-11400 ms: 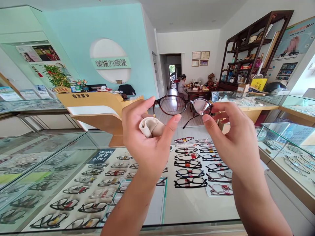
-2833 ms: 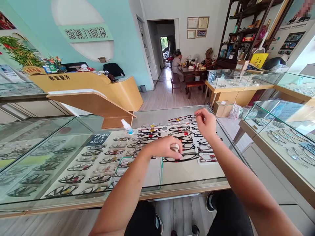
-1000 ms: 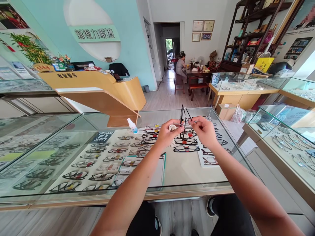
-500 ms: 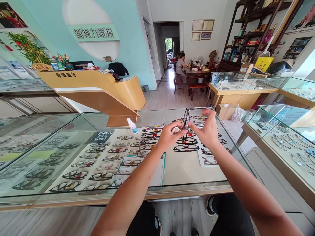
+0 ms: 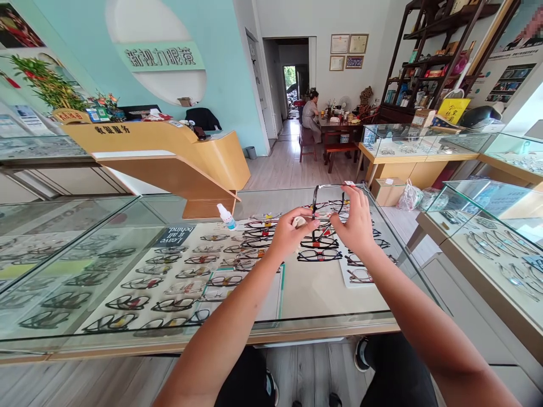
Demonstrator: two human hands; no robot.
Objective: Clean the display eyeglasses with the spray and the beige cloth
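A pair of dark-framed eyeglasses (image 5: 314, 199) is held up over the glass display counter (image 5: 314, 294). My left hand (image 5: 289, 230) is closed, pinching the frame between thumb and fingers. A small whitish thing (image 5: 298, 221), perhaps a cloth, is tucked in that same hand. On the other side my right hand (image 5: 357, 221) grips the glasses, its fingertips by a small pale tag (image 5: 349, 183) at the top. Below both hands, inside the case, lie rows of spectacle frames (image 5: 320, 256). To the left, a white spray bottle (image 5: 227, 217) stands on the counter.
A dark printed card (image 5: 173, 236) lies among the frames at left. Another glass case (image 5: 500, 249) runs along the right. Beyond are a wooden reception desk (image 5: 169, 147), and a seated person (image 5: 311, 117) at a table. Cardboard box (image 5: 388, 192) and plastic bags sit on the floor.
The glasses have turned from nearly edge-on to a wider view, with the tag now showing at the top. My right hand has shifted slightly left; the left hand stays nearly in place.
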